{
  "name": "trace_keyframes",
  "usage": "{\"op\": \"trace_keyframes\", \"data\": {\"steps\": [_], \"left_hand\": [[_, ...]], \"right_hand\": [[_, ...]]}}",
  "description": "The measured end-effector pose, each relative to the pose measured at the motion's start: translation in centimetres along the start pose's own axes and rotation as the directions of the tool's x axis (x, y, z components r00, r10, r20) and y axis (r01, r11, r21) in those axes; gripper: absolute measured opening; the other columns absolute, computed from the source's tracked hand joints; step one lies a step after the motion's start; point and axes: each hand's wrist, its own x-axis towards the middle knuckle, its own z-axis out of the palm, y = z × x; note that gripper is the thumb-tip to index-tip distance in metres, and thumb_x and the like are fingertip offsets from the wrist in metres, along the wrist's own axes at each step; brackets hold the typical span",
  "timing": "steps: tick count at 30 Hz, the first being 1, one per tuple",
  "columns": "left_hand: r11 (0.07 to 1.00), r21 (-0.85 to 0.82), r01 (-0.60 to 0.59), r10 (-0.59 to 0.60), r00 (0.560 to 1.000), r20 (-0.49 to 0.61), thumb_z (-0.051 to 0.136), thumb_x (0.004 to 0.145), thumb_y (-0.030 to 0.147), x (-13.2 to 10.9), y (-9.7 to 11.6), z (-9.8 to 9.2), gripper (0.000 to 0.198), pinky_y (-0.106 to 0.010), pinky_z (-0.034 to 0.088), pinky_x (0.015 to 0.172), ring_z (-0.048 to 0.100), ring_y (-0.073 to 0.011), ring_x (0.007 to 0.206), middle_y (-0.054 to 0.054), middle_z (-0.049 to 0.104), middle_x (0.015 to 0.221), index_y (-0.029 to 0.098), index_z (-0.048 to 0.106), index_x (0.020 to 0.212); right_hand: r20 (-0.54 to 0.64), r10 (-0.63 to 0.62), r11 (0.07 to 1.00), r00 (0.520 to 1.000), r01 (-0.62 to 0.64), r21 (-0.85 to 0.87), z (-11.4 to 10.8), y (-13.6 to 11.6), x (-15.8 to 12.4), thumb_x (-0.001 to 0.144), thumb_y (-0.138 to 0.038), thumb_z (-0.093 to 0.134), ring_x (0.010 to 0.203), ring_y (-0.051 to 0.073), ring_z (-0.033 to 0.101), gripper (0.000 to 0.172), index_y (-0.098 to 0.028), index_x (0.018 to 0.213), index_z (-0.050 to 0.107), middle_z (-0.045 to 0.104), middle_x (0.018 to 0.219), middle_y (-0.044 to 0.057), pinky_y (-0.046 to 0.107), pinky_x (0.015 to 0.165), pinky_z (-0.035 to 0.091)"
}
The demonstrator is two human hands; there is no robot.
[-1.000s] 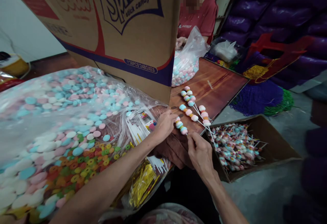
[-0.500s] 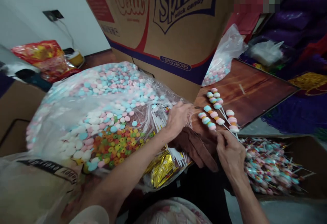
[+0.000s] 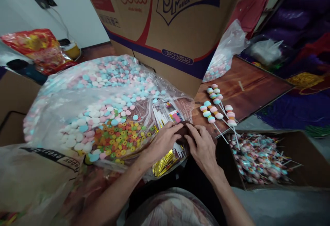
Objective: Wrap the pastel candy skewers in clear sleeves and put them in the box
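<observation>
A dark brown cloth [image 3: 186, 128] is bunched between my two hands, largely hidden by the fingers. My left hand [image 3: 165, 138] grips its left side with bent fingers, and my right hand [image 3: 202, 147] is closed on its right side. Just behind and under them lie white sticks [image 3: 160, 113] and gold twist ties [image 3: 163, 164]. Several candy skewers [image 3: 213, 109] of pastel and orange pieces rest on the table edge beyond my right hand, their sticks pointing toward me. Left of my hands are ring-shaped candies [image 3: 123, 136] and pastel candy discs [image 3: 110, 76] on clear plastic.
A large cardboard box [image 3: 165, 52] stands behind the candies. At the right, an open carton [image 3: 306, 164] holds many wrapped candy sticks. A bag of pastel candies [image 3: 221, 61] and a person in a red top [image 3: 251, 7] are behind. A red packet [image 3: 41, 49] lies far left.
My right hand has left the candy skewers and come left to the brown cloth. My left hand has moved nearer to me, and the cloth is now bunched between both hands.
</observation>
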Motion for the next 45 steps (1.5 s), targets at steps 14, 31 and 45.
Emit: {"op": "trace_keyframes", "data": {"steps": [14, 31, 45], "left_hand": [[0.757, -0.648, -0.078, -0.039, 0.986, -0.164, 0.056, 0.083, 0.018, 2.3, 3.0, -1.5, 0.018, -0.026, 0.048, 0.076, 0.059, -0.0134, 0.079, -0.001, 0.062, 0.085, 0.018, 0.056, 0.100], [0.613, -0.789, 0.050, 0.134, 0.977, 0.166, 0.068, 0.081, 0.035, 1.6, 7.8, 1.3, 0.028, -0.026, 0.044, 0.078, 0.058, -0.0157, 0.087, -0.004, 0.065, 0.096, 0.018, 0.061, 0.102], [0.075, -0.966, 0.248, -0.268, 0.938, 0.220, 0.068, 0.071, 0.065, -0.1, 9.2, 5.9, 0.050, -0.025, 0.039, 0.059, 0.047, -0.0099, 0.058, 0.000, 0.055, 0.066, 0.015, 0.060, 0.070]], "right_hand": [[-0.114, 0.161, 0.927, 0.980, -0.110, 0.359, -4.5, -0.6, 2.2, 0.090, -0.042, 0.054, 0.108, 0.025, 0.057, 0.028, -0.021, 0.106, 0.065, 0.064, 0.109, 0.008, 0.042, 0.097, 0.044], [-0.135, 0.629, 0.476, 0.766, -0.241, 0.846, -9.6, -1.9, 2.5, 0.085, -0.044, 0.061, 0.050, 0.011, 0.043, 0.036, -0.022, 0.062, 0.044, 0.044, 0.059, -0.004, 0.024, 0.049, 0.040], [0.257, 0.424, 0.511, 0.868, -0.464, 0.723, -9.6, 0.5, -0.5, 0.075, -0.046, 0.072, 0.060, 0.018, 0.056, 0.027, -0.020, 0.081, 0.064, 0.061, 0.067, 0.002, 0.027, 0.053, 0.043]]}}
